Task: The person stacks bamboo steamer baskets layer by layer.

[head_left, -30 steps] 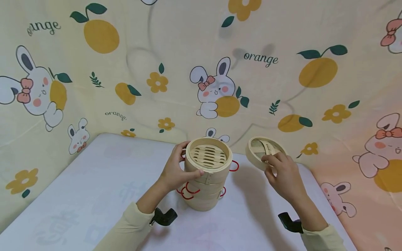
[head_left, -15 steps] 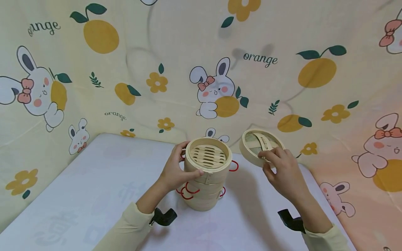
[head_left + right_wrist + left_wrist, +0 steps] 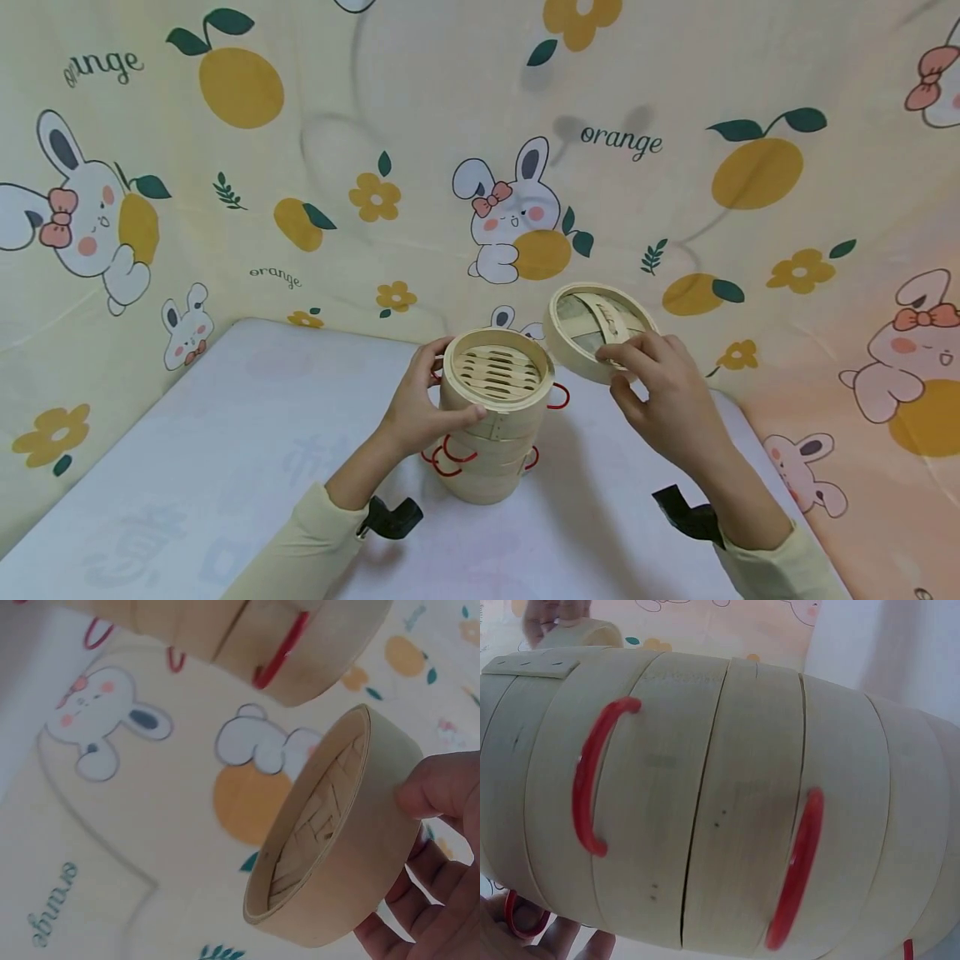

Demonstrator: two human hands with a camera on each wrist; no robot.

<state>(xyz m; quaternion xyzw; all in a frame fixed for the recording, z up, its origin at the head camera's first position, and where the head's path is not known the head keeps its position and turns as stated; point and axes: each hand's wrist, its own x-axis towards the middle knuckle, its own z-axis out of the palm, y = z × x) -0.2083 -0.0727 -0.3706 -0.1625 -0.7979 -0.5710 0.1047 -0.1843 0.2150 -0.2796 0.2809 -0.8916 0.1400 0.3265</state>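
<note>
A stack of bamboo steamer baskets (image 3: 491, 467) stands on the table, with red loop handles (image 3: 799, 870) on its sides. Its top basket (image 3: 497, 423) is uncovered and shows a slatted base. My left hand (image 3: 420, 408) grips this top basket, thumb across the front and fingers round the far left side. To the upper right, my right hand (image 3: 671, 404) pinches the round bamboo steamer lid (image 3: 606, 315) by its near edge. The lid is tilted, held in the air apart from the stack. Its woven underside (image 3: 319, 825) shows in the right wrist view.
The white-covered table (image 3: 262, 433) spreads left and right of the stack. Behind it hangs a cream cloth (image 3: 420, 100) printed with rabbits and oranges. A black wrist mount (image 3: 393, 518) sits on the left wrist, another black mount (image 3: 686, 512) on the right.
My right hand has brought the steamer lid leftward and up, closer to the top of the stack. The left hand and the baskets stay in the same place.
</note>
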